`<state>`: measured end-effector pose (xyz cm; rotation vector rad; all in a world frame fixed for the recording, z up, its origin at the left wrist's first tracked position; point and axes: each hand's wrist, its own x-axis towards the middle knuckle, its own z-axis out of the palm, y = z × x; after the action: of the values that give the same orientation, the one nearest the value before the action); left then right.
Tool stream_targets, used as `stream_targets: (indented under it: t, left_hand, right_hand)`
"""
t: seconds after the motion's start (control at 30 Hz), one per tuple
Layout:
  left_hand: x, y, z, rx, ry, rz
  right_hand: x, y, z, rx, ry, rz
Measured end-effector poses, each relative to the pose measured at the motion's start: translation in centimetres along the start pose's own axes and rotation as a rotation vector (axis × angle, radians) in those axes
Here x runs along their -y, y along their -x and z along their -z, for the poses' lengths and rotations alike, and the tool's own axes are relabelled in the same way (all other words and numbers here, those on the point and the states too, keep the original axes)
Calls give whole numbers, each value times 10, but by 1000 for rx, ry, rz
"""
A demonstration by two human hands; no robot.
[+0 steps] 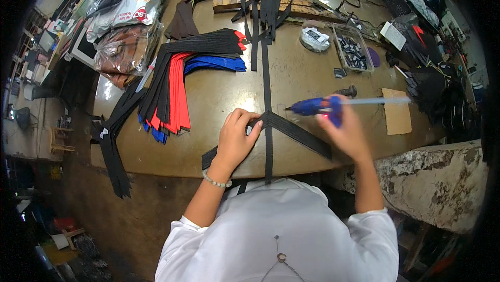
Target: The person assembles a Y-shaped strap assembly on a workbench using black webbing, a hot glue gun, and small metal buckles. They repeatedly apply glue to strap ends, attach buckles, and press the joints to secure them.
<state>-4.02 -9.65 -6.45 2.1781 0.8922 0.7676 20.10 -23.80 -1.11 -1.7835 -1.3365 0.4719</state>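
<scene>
My right hand (344, 132) is wrapped round a blue glue gun (314, 106), with a pale glue stick (377, 100) jutting from its back. The gun is off the table, its dark nozzle pointing left; this hand is slightly blurred. My left hand (238, 137) presses and grips a bent black strap piece (299, 136) near its peak, its two ends spreading in an upside-down V. A small pale thing under the left fingers is mostly hidden. One long narrow black strap (267, 81) runs from the far side towards me, in line with the peak.
Stacks of black strap pieces (203, 42), with red strips (178, 94) and blue strips (216, 63), lie left. Plastic-wrapped bundles (127, 47) stand behind them. A clear bin of small black parts (354, 55), a tape roll (315, 38) and brown cardboard (397, 112) lie right.
</scene>
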Motion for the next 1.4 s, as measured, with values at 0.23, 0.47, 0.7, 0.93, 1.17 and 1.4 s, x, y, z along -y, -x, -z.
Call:
stream_targets:
  t: [0.23,0.47,0.7,0.93,1.17,1.4]
  left_hand:
    - [0,1,-1,-15,16,-4]
    - [2,1,-1,-5,4,-3]
    - [7,3,-5,-11,17,-19]
    - [-6,9,1,12,-14,-4]
    - [-27,45,5,-48,-127,10]
    - [-20,50,-4,-65,-131,-36]
  right_hand:
    - [16,-26,-31,94,158,-11]
    - [26,-19,-33,141,269,4]
    - [39,11,-18,340,244,-25]
    - [-79,21,60,-833,352,-373]
    - [-58,67,109,-351,929,-932]
    - [-63,-74,45,-356,593,-204]
